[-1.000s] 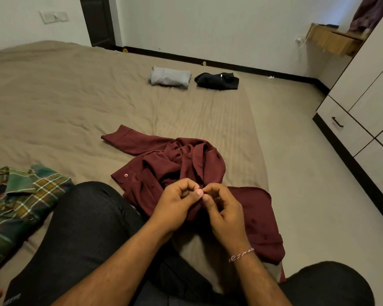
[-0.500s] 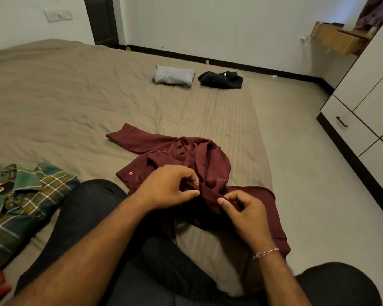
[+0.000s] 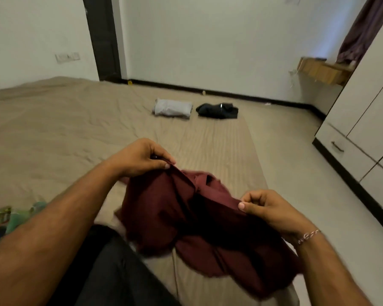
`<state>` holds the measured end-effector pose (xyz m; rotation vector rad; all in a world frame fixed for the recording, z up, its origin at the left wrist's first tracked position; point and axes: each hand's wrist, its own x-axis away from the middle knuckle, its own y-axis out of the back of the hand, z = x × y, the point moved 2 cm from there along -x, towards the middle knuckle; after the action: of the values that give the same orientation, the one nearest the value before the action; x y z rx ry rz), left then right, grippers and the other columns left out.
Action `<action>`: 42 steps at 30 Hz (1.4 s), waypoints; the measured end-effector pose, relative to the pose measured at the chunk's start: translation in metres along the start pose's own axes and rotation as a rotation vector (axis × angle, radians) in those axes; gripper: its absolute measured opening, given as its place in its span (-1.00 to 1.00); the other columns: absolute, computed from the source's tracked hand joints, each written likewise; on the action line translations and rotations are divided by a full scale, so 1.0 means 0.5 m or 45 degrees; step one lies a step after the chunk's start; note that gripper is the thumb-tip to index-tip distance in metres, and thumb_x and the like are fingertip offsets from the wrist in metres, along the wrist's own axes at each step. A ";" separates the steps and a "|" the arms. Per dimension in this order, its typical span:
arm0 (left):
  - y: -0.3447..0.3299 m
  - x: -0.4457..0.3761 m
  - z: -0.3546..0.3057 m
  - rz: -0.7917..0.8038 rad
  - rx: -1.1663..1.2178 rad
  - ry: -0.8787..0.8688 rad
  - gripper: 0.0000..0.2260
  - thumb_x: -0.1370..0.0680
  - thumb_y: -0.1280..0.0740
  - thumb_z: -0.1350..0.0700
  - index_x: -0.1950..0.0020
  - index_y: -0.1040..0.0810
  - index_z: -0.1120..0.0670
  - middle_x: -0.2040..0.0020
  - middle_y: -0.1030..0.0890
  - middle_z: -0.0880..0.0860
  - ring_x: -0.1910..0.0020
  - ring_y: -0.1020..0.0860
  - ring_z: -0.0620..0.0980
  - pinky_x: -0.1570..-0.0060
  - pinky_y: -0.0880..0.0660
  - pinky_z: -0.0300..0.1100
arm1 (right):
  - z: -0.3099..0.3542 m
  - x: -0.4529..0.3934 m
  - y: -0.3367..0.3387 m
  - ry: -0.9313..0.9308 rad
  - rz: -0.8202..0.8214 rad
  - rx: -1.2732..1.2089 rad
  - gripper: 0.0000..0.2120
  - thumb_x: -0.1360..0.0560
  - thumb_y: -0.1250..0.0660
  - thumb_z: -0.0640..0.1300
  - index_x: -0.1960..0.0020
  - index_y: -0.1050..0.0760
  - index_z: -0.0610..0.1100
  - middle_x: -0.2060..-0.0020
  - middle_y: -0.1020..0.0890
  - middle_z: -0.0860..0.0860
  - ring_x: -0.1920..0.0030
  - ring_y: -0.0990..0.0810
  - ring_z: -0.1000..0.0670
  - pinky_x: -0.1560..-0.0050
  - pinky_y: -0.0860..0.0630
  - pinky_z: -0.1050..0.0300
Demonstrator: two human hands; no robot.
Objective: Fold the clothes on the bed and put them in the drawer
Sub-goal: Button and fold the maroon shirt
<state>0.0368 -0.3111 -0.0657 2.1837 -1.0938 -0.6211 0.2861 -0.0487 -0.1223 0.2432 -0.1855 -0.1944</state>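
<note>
Shirt (image 3: 186, 213) hangs bunched above the bed (image 3: 53, 133), stretched between my hands, long axis running far-left to near-right. My left hand (image 3: 142, 157) pinches its far edge; my right hand (image 3: 268, 208) pinches the near edge.

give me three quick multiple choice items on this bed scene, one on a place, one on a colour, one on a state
1. Where does the folded grey garment lie?
A. on the floor by the wardrobe
B. on the bed, left of the black garment
C. on the person's lap

2. What colour is the shirt in the hands?
A. maroon
B. yellow
C. white

3. How is the shirt held?
A. lying flat, untouched
B. by one hand only
C. lifted, with the left hand and right hand each pinching an edge

Answers: 1 B, the two folded pieces sit side by side far up the bed; 2 A, the cloth is dark red; 3 C, both hands have a grip on the fabric.
</note>
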 end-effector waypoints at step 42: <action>-0.490 0.246 -0.064 -0.720 1.192 0.518 -0.89 -0.51 -0.50 0.33 0.05 -0.73 0.13 0.13 -0.75 0.12 0.12 -0.71 0.03 0.08 -0.63 -0.17 | -0.177 0.113 -0.281 0.151 -0.788 -0.264 -0.93 -0.49 -0.53 -0.29 0.06 -0.68 -0.17 0.21 -0.70 -0.12 0.24 -0.62 0.08 0.16 -0.61 0.19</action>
<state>0.2566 -0.2870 -0.2309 3.2713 -0.5667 0.2130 0.3352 -0.1751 -0.2336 0.0983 0.0340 -0.8071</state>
